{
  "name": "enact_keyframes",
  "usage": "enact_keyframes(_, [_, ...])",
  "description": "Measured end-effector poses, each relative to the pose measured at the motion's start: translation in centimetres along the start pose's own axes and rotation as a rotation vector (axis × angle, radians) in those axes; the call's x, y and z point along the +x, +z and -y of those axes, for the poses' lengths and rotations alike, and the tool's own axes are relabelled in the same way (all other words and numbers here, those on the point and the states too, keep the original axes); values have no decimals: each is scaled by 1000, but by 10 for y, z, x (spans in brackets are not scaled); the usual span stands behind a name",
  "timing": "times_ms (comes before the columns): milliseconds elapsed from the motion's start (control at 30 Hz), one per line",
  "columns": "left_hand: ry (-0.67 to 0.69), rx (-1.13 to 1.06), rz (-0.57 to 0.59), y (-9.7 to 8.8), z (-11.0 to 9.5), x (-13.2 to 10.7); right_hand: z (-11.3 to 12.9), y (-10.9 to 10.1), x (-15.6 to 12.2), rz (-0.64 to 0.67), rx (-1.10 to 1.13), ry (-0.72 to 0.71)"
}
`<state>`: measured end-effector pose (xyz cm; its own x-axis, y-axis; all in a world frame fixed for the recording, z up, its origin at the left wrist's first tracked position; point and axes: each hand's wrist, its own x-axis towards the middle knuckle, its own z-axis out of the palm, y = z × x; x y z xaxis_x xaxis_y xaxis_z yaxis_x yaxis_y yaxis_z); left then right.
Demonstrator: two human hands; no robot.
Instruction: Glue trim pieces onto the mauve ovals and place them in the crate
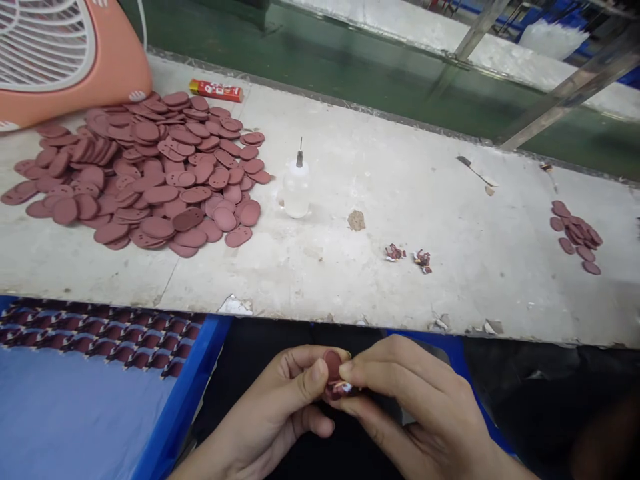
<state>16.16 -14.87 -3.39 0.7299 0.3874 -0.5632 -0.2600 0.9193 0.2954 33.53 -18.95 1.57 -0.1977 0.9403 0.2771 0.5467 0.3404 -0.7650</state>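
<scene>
Below the bench edge, my left hand and my right hand meet, pinching a maroon oval disc between thumbs and fingers. A small colourful scrap clings to its lower part, partly hidden by my fingers. On the white worktop, well beyond my hands, lies a large heap of similar maroon discs. A smaller scattered group of discs sits at the right. Some discs show small holes.
A clear plastic bottle with a needle tip stands beside the heap. Two crumpled printed scraps and a small blade lie on the worktop. A peach fan sits at far left, and a blue tray holds rows of maroon pieces.
</scene>
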Motion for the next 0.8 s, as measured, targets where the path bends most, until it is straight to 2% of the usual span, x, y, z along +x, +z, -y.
enact_keyframes(100, [143,47,-30,2,-3,-3,-1,-1,-6,-104,-48,-11])
enact_keyframes(233, [462,261,-97,4,-6,-8,0,4,-15,-257,120,183])
enact_keyframes(300, [592,412,-137,4,-7,-10,1,9,-17,-260,214,266])
enact_keyframes(400, [770,605,-194,4,-6,-10,1,19,-14,-252,271,293])
enact_keyframes(500, [854,712,-189,0,-4,-11,0,24,-9,-258,210,300])
enact_keyframes(600, [965,870,-196,-7,-7,-15,0,22,-3,-245,108,222])
enact_keyframes(700, [1210,1224,-252,-12,-17,-23,1,18,3,-139,13,62])
enact_keyframes(733, [1267,1357,-242,-12,-22,-26,1,18,5,-98,-9,6])
enact_keyframes(800, [1295,1548,-177,-12,-31,-32,1,20,9,-37,-21,-86])
